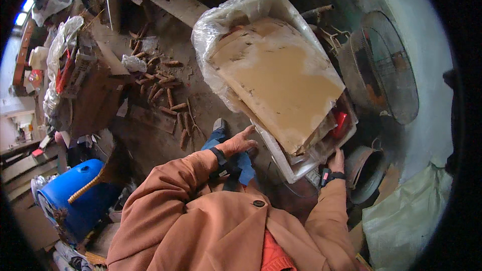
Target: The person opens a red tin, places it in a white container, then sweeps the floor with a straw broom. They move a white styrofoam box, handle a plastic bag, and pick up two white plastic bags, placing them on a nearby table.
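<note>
A large white foam box (273, 154), partly wrapped in clear plastic film (211, 26), lies tilted before me. On its top rests a stained, flattened piece of cardboard (278, 79), with a red item (340, 123) beside it at the near right corner. My left hand (240, 142) is beside the box's near left edge, its index finger reaching to the rim; whether it grips is not clear. At the near right corner, my right hand (336, 161) has its fingers against the box wall, partly hidden under the rim.
Corn cobs (169, 98) lie scattered over the floor at left. A cardboard box (94, 101) and a blue plastic barrel (77, 195) stand further left. On the right are a wire mesh basket (391, 67), a metal bucket (367, 177) and a pale woven sack (408, 214).
</note>
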`<state>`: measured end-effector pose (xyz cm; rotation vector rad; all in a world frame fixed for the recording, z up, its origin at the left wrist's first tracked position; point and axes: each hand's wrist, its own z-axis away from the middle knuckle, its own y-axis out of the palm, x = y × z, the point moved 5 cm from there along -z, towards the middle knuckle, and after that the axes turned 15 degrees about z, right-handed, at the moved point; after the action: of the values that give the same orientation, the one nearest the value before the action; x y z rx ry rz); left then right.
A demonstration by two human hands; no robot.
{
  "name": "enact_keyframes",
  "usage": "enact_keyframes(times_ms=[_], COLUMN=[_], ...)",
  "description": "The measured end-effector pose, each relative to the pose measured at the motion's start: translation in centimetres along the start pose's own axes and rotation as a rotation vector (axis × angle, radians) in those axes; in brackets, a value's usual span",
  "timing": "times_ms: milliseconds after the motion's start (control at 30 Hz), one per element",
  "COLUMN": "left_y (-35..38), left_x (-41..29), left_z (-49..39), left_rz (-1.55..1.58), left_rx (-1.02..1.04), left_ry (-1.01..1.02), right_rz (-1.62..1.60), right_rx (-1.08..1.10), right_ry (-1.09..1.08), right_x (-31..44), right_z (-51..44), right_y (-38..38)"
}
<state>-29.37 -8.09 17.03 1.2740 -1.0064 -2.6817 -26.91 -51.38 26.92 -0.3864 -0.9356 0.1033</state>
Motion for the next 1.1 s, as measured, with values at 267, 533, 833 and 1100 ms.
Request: enact_keyframes(times_ms=[267, 533, 833, 1100], left_y=[-9.6, -19.8, -22.6, -22.7], left_x=[-3.9, -9.7, -19.2, -33.0], left_z=[6.5, 10.4, 21.0, 33.9], left_rz=[-0.044, 0.295, -0.048, -0.179], left_rx=[-0.268, -0.483, -0.411, -0.687], left_ry=[0.089, 0.191, 0.265, 0.426], right_rz=[0.069, 0.215, 0.162, -0.337], right_rx=[-0.401, -0.099, 0.046, 0.1], right_ry=[0.206, -0.207, 0.026, 0.123], right_x=[7.0, 19.9, 17.0, 16.8], right_z=[9.9, 14.9, 11.7, 9.1], right_y=[1.7, 14.6, 22.3, 19.5])
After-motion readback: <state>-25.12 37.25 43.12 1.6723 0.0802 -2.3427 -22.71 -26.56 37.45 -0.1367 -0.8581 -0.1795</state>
